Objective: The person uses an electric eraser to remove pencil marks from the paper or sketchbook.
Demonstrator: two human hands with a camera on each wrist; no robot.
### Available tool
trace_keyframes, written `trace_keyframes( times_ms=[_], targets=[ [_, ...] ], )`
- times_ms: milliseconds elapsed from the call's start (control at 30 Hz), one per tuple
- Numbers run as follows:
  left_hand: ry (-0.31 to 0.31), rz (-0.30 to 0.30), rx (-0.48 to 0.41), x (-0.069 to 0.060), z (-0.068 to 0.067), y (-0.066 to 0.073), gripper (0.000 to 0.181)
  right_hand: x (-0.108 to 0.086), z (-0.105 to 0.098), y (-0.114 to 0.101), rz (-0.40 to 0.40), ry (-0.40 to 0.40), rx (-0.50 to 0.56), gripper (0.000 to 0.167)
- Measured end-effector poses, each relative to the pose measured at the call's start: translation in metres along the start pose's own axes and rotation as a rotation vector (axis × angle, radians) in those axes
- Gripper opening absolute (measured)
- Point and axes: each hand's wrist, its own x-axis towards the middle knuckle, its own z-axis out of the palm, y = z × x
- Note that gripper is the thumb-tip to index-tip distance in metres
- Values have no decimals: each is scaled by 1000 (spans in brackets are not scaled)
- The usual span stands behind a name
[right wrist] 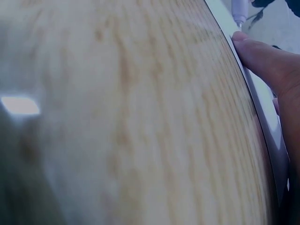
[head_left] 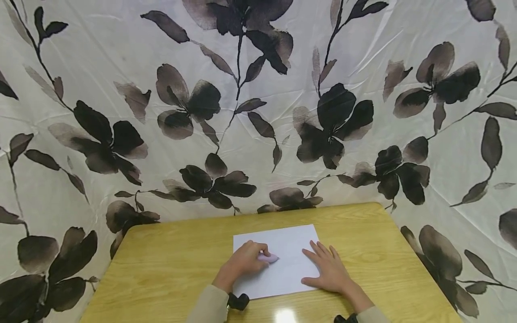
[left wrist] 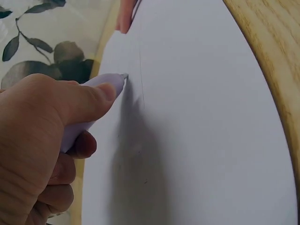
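Note:
A white sheet of paper (head_left: 288, 273) lies on the wooden table. My left hand (head_left: 247, 259) is over its left part and grips a thick lavender pen (head_left: 267, 258) with a small metal tip. In the left wrist view, the thumb presses along the pen (left wrist: 78, 132) and the other fingers curl under it; its tip stands at or just above the paper, I cannot tell which. A thin faint line runs on the sheet (left wrist: 197, 117) beside the tip. My right hand (head_left: 329, 268) rests with spread fingers on the paper's right edge. In the right wrist view, its thumb (right wrist: 260, 54) touches the sheet.
The yellow wood-grain table (head_left: 173, 264) extends around the paper on all sides. Behind and beside it hangs a pale cloth (head_left: 258, 148) printed with dark flowers. Dark wrist devices (head_left: 239, 302) sit at both cuffs. A bright light reflection shows on the table near the front.

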Motion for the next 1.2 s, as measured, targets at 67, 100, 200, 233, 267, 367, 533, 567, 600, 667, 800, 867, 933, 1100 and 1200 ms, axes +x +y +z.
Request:
trace_keyframes(
  times_ms=[67,100,200,233,267,367,533,567,600,667,800,867,933,1100,1200],
  targets=[
    [-8,9,-1,0,0,0,13,0,-1,0,5,-7,6,90],
    [-9,17,-3,0,1,0,13,-1,-1,0,7,-9,6,90],
    [-9,26,-3,0,3,-1,13,-3,0,0,10,-9,-5,91],
    [-5,22,-1,-1,4,-1,13,-3,1,0,9,-8,-9,91],
    [0,19,0,-1,4,-2,13,-3,1,0,5,-7,-10,91],
    [16,10,10,-3,2,-2,14,-2,2,0,-11,5,-14,90],
    [17,32,10,-2,0,-1,13,1,1,1,-16,15,-12,90],
    [18,25,4,-2,0,-1,13,2,1,1,-16,13,-9,90],
    [19,16,1,-3,0,0,13,2,1,1,-16,10,-9,90],
    [24,-1,-1,-3,-1,0,13,3,0,2,-17,3,-12,90],
    [18,-7,5,-2,-2,0,13,4,-2,1,-22,17,-13,90],
    [16,-1,10,-2,-3,0,13,5,-2,0,-27,26,-13,90],
    [21,-8,14,-3,-3,-1,13,5,-1,-1,-34,29,-6,90],
    [25,22,2,-5,0,-4,14,3,3,0,-25,22,-13,90],
    [24,56,-12,-5,5,-6,15,1,4,0,-12,18,-19,90]
  ],
)
